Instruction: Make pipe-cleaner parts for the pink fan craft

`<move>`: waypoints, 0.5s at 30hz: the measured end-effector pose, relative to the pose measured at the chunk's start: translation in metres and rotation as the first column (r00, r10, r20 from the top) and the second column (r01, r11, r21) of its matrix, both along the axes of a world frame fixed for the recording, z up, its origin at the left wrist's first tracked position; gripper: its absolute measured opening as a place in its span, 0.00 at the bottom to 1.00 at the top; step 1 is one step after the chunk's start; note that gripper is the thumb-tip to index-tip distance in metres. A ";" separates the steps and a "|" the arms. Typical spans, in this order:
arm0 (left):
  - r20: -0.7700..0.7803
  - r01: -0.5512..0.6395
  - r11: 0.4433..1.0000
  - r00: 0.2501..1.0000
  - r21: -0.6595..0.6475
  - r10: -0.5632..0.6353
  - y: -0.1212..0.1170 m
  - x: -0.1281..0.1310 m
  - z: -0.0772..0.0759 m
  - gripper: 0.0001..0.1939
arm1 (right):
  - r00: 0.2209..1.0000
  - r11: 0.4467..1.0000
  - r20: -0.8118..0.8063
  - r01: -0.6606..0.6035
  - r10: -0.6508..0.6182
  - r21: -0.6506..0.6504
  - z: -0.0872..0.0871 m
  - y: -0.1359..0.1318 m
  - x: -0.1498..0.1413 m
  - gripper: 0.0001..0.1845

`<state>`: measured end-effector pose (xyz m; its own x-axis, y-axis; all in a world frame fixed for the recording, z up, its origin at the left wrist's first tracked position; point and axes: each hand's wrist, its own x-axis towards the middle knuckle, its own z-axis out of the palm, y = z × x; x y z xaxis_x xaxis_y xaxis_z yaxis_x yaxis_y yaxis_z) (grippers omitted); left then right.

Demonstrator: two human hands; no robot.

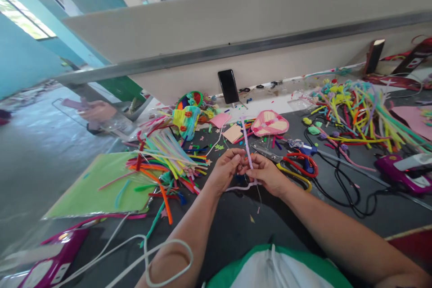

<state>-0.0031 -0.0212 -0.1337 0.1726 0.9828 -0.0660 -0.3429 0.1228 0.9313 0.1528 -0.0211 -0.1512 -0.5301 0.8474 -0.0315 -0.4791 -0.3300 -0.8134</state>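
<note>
A pale lilac pipe cleaner (246,141) stands upright between my hands, with a bend low down and a second stretch running left below my fingers. My right hand (268,175) is closed, thumb and fingers pinching the pipe cleaner near its bend. My left hand (225,170) is closed too, its fingertips pressed together right beside the stem; what lies in them is too small to make out. A thin clear strand hangs below my right fingers. Close to my right hand lie scissors with red handles (302,164) and a yellow-handled pair (297,179).
Bundles of coloured pipe cleaners (172,150) lie left, with more (354,112) at right. A black phone (228,86) leans against the partition. A pink heart-shaped piece (270,123), a blue glue gun (305,148), black cables (340,180) and a green sheet (97,184) are around.
</note>
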 end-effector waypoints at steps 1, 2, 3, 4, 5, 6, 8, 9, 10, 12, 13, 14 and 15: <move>0.003 0.024 1.000 1.000 0.002 -0.024 -0.001 0.002 0.001 0.16 | 1.000 1.000 0.001 -0.015 0.015 0.009 0.000 -0.001 0.000 0.17; 0.000 0.045 0.999 0.999 0.004 -0.045 -0.002 0.003 0.002 0.16 | 0.999 0.999 0.004 -0.037 0.037 0.018 0.000 -0.002 -0.001 0.17; -0.008 0.056 0.998 0.998 0.003 -0.056 -0.003 0.005 0.003 0.16 | 0.998 0.997 0.006 -0.069 0.069 0.021 0.001 -0.003 -0.001 0.17; -0.018 0.055 0.998 0.998 0.002 -0.055 -0.004 0.006 0.004 0.14 | 0.995 0.994 0.006 -0.103 0.103 0.021 0.002 -0.004 0.000 0.17; -0.028 0.046 0.999 0.999 -0.003 -0.046 -0.005 0.007 0.005 0.13 | 0.991 0.990 0.004 -0.137 0.137 0.017 0.003 -0.005 0.000 0.18; -0.034 0.028 1.000 0.999 -0.010 -0.028 -0.006 0.008 0.007 0.12 | 0.986 0.986 -0.004 -0.167 0.168 0.007 0.004 -0.006 0.001 0.18; -0.028 -0.013 1.000 1.000 -0.024 0.012 -0.007 0.006 0.010 0.12 | 0.973 0.974 -0.051 -0.225 0.224 -0.023 0.007 -0.007 0.002 0.20; -0.017 -0.028 0.999 0.999 -0.031 0.027 -0.007 0.005 0.012 0.13 | 0.964 0.966 -0.089 -0.254 0.249 -0.045 0.009 -0.007 0.003 0.23; -0.005 -0.043 0.998 0.999 -0.034 0.043 -0.007 0.002 0.014 0.13 | 0.953 0.956 -0.132 -0.285 0.274 -0.073 0.011 -0.007 0.003 0.29; 0.014 -0.073 0.997 0.997 -0.024 0.073 -0.006 -0.002 0.018 0.13 | 0.930 0.933 -0.207 -0.335 0.304 -0.134 0.015 -0.008 0.004 0.38; 0.018 -0.084 0.996 0.996 -0.013 0.084 -0.006 -0.004 0.020 0.13 | 0.922 0.923 -0.230 -0.351 0.311 -0.157 0.016 -0.008 0.004 0.40; 0.017 -0.092 0.996 0.996 -0.002 0.092 -0.006 -0.005 0.021 0.13 | 0.916 0.916 -0.247 -0.362 0.316 -0.172 0.017 -0.008 0.003 0.40; 0.015 -0.098 0.995 0.995 0.010 0.097 -0.006 -0.006 0.023 0.12 | 0.912 0.911 -0.256 -0.371 0.321 -0.180 0.017 -0.009 0.002 0.39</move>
<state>-0.0093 -0.0276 -0.1111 0.0768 0.9956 -0.0539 -0.3665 0.0785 0.9271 0.1552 -0.0297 -0.1346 -0.8032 0.5938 -0.0468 -0.4571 -0.6649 -0.5908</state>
